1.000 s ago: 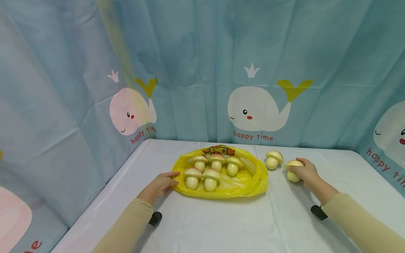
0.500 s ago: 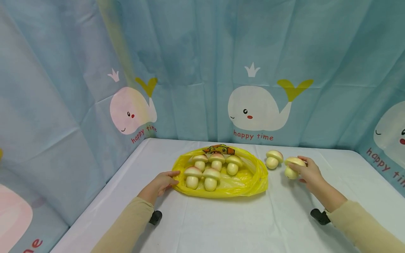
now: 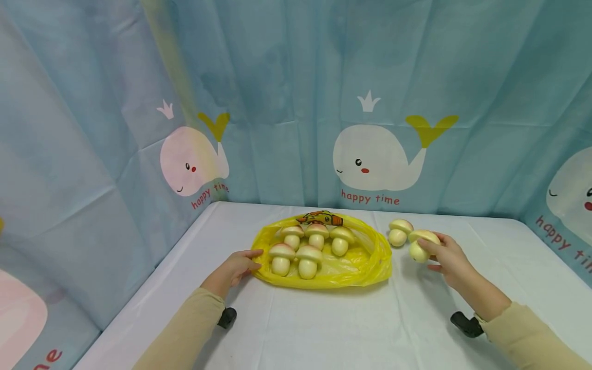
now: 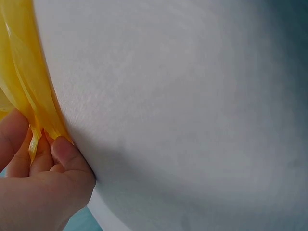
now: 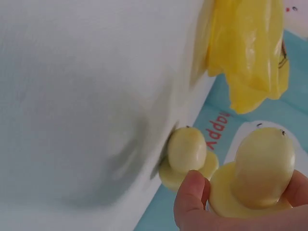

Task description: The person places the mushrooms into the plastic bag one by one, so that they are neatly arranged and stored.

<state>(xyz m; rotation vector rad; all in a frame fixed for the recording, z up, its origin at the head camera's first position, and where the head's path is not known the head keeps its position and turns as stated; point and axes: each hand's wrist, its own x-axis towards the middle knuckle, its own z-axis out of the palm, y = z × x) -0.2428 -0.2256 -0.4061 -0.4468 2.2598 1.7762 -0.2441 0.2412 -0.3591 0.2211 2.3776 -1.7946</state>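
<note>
A yellow plastic bag (image 3: pixel 351 270) lies spread open on the table with several toy mushrooms (image 3: pixel 308 262) standing inside it. My left hand (image 3: pixel 234 268) pinches the bag's left edge; in the left wrist view the thin plastic (image 4: pixel 29 72) runs between the thumb and fingers. My right hand (image 3: pixel 450 259) grips a pale toy mushroom (image 3: pixel 420 251) by its cap, to the right of the bag. In the right wrist view the held mushroom's rounded stem (image 5: pixel 264 166) shows clearly. Another mushroom (image 3: pixel 399 233) stands on the table just behind and left of it.
A white cloth (image 3: pixel 333 329) covers the table. Blue curtains (image 3: pixel 287 103) with printed whales hang along the back and sides. Black straps or devices (image 3: pixel 466 324) sit at both wrists.
My right hand has lifted its mushroom off the table and carried it leftward, close to the other loose mushroom. The left hand and the bag stay where they were.
</note>
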